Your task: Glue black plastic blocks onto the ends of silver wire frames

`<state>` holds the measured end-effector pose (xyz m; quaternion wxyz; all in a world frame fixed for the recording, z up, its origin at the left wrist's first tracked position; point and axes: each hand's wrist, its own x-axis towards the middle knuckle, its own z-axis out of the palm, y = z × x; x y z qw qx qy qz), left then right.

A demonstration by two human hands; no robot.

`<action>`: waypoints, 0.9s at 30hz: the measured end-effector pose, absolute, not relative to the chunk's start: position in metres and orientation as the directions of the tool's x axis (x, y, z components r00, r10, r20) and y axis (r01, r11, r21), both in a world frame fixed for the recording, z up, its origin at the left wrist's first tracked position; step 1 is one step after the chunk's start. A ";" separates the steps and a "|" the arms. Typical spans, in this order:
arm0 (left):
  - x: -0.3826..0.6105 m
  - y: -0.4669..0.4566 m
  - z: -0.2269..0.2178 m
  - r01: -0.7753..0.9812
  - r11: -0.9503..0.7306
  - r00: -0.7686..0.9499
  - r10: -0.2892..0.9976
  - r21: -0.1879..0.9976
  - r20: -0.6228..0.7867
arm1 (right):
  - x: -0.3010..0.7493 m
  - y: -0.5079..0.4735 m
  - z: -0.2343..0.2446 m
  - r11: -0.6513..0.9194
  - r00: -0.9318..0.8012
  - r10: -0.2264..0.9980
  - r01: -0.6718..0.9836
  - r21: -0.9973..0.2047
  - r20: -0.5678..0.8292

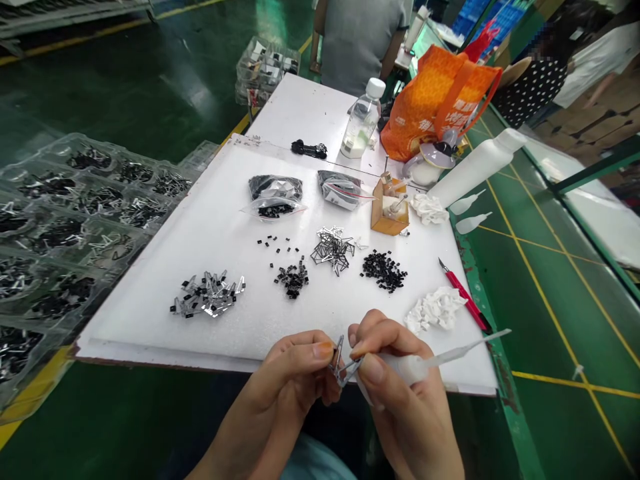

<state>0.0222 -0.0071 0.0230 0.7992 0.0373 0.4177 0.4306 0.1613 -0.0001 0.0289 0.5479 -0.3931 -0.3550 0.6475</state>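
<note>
Clock = pic's face, centre = mid board.

White foam board (210,220) fills the middle. Clear blister trays (75,220) w/ black + silver parts run down 9 o'clock. Orange bag (430,107) at 1, another person's torso behind it.

L hand (295,380) & R hand (405,400) meet at 6, over the board's near edge. L hand: thumb + forefinger pinched shut on a small metal clip (339,363), other fingers curled under. R hand: closed round a translucent applicator (450,353), thumb + forefinger also touching the clip.

White squeeze bottle (477,167) lies tilted at 2. Clear bottle (361,123) stands at 12–1. Piles mid-board: silver clips (333,250), black bits (384,271), mixed pile (207,295) at 8. Red knife (465,297) at 4, by the edge.

Key relation: the clip sits betw. the two hands, touching both, just at 3 of L fingertips and 9 of R. Its long axis is near upright, tilted a bit. Applicator axis runs 9→3, thin end trailing out to 3, away from the clip; its near end is hidden by the R thumb, can't tell if it meets the clip.
</note>
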 end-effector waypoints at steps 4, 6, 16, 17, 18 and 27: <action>0.023 -0.003 0.022 -0.687 0.628 0.359 0.731 0.366 -0.581 | 0.162 -0.001 0.027 -0.173 -0.099 0.985 -0.436 -0.883 -0.144; 0.023 -0.002 0.020 -0.691 0.636 0.393 0.730 0.345 -0.559 | 0.160 0.000 0.028 -0.160 -0.083 0.987 -0.447 -0.880 -0.137; 0.019 0.005 0.018 -0.533 0.605 0.281 0.786 0.592 -0.550 | 0.180 0.013 0.000 -0.271 0.026 0.956 -0.300 -0.915 -0.292; 0.019 0.006 0.017 -0.511 0.591 0.229 0.794 0.624 -0.564 | 0.188 0.021 -0.006 -0.259 0.064 0.959 -0.183 -0.948 -0.274; 0.019 0.006 0.016 -0.494 0.582 0.182 0.796 0.646 -0.578 | 0.196 0.030 -0.011 -0.226 0.121 0.966 -0.035 -0.973 -0.229; 0.017 0.005 0.014 -0.467 0.534 0.018 0.802 0.704 -0.596 | 0.215 0.091 -0.022 -0.093 0.164 0.987 0.571 -0.815 0.002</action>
